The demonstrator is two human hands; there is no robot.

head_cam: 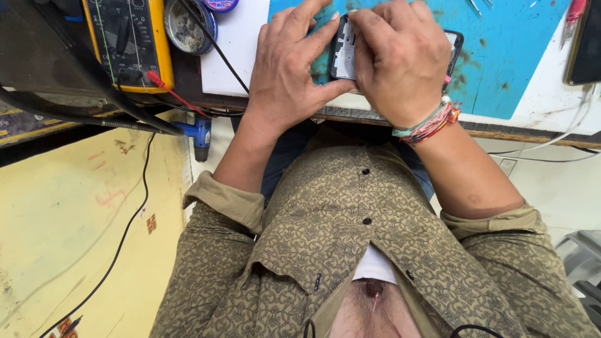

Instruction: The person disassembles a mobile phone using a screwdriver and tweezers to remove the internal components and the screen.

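A black phone [342, 55], its back off and pale inner frame showing, lies over the near edge of a blue work mat [513, 56]. My left hand [285, 72] grips the phone's left end, thumb along its lower edge and fingers curled over the top. My right hand [400, 59], with coloured thread bands at the wrist, covers most of the phone from above and presses on it. Only the phone's left part and its right corner [456, 40] show.
A yellow multimeter [128, 37] with a red probe lead sits at the left on the bench. Next to it is a round open tin [188, 25]. A blue tool [201, 134] hangs below the bench edge among black cables. A dark device [585, 44] lies at the right edge.
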